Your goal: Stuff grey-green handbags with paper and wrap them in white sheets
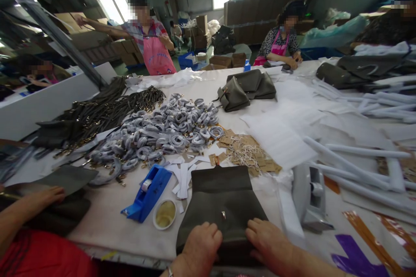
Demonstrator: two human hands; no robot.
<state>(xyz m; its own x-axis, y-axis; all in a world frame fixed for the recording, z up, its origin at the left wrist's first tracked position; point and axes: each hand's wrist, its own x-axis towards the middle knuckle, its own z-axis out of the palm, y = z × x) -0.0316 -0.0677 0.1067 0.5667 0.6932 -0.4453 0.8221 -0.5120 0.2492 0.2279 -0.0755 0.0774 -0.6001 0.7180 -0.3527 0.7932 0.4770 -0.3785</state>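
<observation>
A dark olive handbag [224, 199] lies in front of me at the table's edge. Its flap is folded open away from me, and a small metal clasp [223, 215] shows on its front. My left hand [202, 244] is closed on the bag's left side, fingers curled over the material. On the opposite side my right hand [269, 240] grips the bag, its thumb partly hidden. Left of the bag are a blue tape dispenser [147, 193] and a small round cup [164, 214] with yellowish contents. To the right stands a grey tape dispenser [308, 199].
Beyond the bag lie brown tags [248, 151] with white strings and a heap of wrapped straps [169, 125]. White foam sheets [279, 130] and foam rolls [354, 177] cover the right. At the left edge a co-worker's hand [48, 197] rests on another dark bag; other people work across the table.
</observation>
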